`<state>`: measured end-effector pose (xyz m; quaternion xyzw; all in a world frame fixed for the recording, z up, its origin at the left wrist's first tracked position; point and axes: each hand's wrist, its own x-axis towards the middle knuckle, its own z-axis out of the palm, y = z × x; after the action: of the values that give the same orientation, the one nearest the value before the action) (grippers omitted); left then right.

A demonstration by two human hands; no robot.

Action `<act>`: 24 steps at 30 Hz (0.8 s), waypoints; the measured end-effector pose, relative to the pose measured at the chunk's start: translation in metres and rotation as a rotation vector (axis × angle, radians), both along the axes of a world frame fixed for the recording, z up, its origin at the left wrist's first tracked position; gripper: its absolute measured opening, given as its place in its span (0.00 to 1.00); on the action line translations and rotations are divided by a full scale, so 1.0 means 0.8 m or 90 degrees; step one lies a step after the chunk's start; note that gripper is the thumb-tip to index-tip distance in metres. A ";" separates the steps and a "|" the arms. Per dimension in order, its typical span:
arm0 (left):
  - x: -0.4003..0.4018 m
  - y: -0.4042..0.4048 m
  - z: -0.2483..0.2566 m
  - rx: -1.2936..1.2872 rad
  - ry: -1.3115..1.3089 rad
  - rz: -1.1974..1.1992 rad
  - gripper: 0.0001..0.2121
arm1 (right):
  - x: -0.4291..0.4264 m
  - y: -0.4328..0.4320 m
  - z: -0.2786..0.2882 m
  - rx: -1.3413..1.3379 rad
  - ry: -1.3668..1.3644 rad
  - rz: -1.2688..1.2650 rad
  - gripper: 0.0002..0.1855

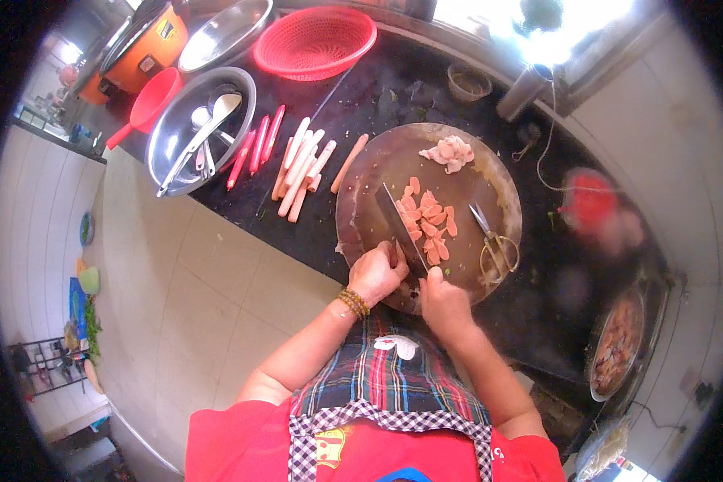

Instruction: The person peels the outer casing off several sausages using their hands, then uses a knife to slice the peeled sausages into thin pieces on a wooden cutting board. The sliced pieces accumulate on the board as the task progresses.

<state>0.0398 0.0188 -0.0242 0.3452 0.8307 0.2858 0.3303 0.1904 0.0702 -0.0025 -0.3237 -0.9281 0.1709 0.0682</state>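
My right hand [446, 301] grips the handle of a cleaver [402, 224], whose blade stands on edge over the round chopping board [361, 181]. My left hand [378, 272] is at the blade's left side, fingers curled on a piece of sausage, mostly hidden. Sliced sausage [431, 217] lies in a loose heap right of the blade. A clump of pale raw meat [450, 154] sits at the board's far side, and scissors [491, 241] lie at its right. One sausage [350, 162] touches the board's left edge. Several peeled sausages [301, 172] are piled farther left, beside red-wrapped ones [259, 144].
Left on the dark counter are a steel bowl [156, 150] with ladles, a red dipper [156, 99] and a red plastic basket [316, 42]. A small clear bowl [469, 82] stands behind the board. A dish of meat pieces [617, 343] is at the right.
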 end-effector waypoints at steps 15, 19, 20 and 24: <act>-0.002 0.002 0.010 -0.068 -0.169 0.020 0.10 | 0.003 -0.010 0.007 -0.033 -0.011 0.010 0.07; 0.002 -0.003 -0.011 -0.024 -0.101 0.018 0.10 | 0.004 -0.007 0.009 -0.061 -0.013 -0.010 0.08; 0.003 -0.004 -0.013 -0.022 -0.090 0.020 0.10 | 0.007 -0.005 0.019 -0.052 -0.017 0.001 0.07; 0.000 0.003 0.006 -0.068 -0.128 0.024 0.12 | 0.018 -0.006 0.036 -0.028 -0.019 0.031 0.05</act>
<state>0.0401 0.0209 -0.0191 0.2806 0.8138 0.2804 0.4246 0.2047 0.0652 0.0266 -0.3050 -0.9325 0.1884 0.0431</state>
